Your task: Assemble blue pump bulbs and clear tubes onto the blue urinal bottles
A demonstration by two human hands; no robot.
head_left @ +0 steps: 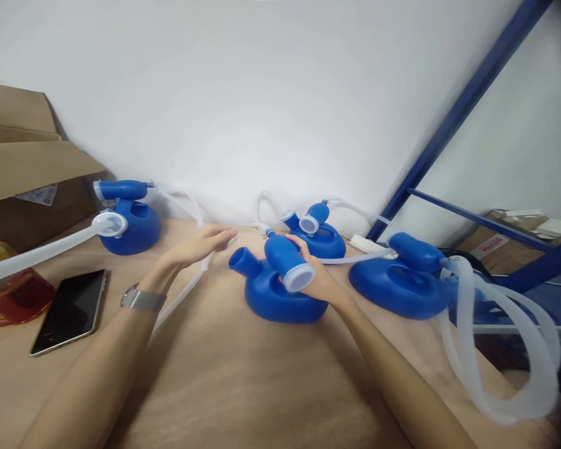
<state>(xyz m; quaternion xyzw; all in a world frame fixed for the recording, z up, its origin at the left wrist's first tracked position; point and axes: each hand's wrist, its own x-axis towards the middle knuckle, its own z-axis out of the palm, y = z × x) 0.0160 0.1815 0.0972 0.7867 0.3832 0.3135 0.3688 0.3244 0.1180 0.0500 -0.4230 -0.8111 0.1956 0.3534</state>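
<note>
My right hand grips a blue urinal cup with a white rim, tilted towards me over a blue urinal bottle. The bottle's open neck points up and left. At the cup's far end is a small clamp where a translucent hose joins. My left hand, left of the bottle, has its fingers closed on the translucent hose, which hangs down towards me beneath it. The palm side of the left hand is hidden.
Other blue urinal bottles stand at left, behind and at right, with cups and hoses. A phone, a red container and a cardboard box are at left. A blue metal frame rises at right.
</note>
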